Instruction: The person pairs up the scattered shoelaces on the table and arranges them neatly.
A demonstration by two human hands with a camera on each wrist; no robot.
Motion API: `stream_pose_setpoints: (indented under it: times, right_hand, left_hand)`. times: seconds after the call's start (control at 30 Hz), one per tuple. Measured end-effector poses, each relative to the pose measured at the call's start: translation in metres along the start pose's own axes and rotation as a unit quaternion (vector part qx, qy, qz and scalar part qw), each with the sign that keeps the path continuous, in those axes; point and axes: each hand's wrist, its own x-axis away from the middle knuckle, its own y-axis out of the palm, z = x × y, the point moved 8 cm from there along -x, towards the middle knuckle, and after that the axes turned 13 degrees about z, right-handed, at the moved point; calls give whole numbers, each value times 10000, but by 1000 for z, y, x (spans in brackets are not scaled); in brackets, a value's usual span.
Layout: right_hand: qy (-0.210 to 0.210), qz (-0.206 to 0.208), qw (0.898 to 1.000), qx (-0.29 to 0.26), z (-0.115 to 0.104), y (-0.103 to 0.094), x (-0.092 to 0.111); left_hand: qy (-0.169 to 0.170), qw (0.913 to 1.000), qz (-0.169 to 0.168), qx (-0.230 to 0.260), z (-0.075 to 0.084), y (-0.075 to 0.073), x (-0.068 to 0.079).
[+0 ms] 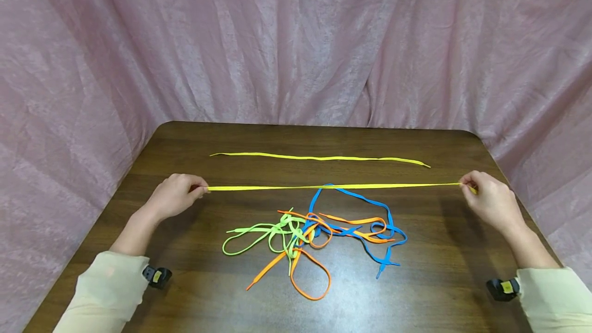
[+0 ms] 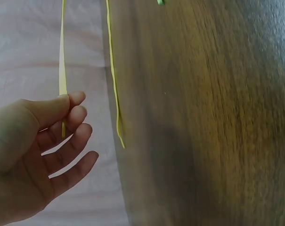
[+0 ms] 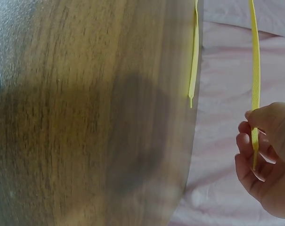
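Note:
Stretched nearly straight between both hands is a yellow shoelace (image 1: pixel 333 186), held above the table. My left hand (image 1: pixel 178 194) pinches its left end between thumb and forefinger; in the left wrist view a short tip of the lace (image 2: pixel 63 129) pokes out below the thumb. At the other end my right hand (image 1: pixel 492 200) pinches it the same way, with the lace's tip (image 3: pixel 255 150) hanging past the fingers. Behind it, a second yellow shoelace (image 1: pixel 319 158) lies almost straight across the table.
Nearer the front of the brown table (image 1: pixel 194 292) lies a tangle of shoelaces: a green lace (image 1: pixel 259 229), an orange lace (image 1: pixel 329 276) and a blue lace (image 1: pixel 370 199). Pink curtains (image 1: pixel 296 40) hang behind and at both sides of the table.

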Motion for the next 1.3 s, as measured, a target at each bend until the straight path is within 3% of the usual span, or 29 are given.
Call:
stream_pose_setpoints:
  times: [0.4, 0.87, 1.3]
  right_hand:
    - [-103, -208, 9997, -102, -4, 6, 4]
    - [-351, 35, 9993, -117, -11, 6, -1]
    - [-222, -131, 9996, -101, -2, 22, -4]
  left_hand:
    - [-430, 9988, 215, -132, -26, -8, 1]
    - [-772, 9954, 457, -330, -50, -11, -2]
    - [-1054, 9920, 554, -426, -63, 6, -19]
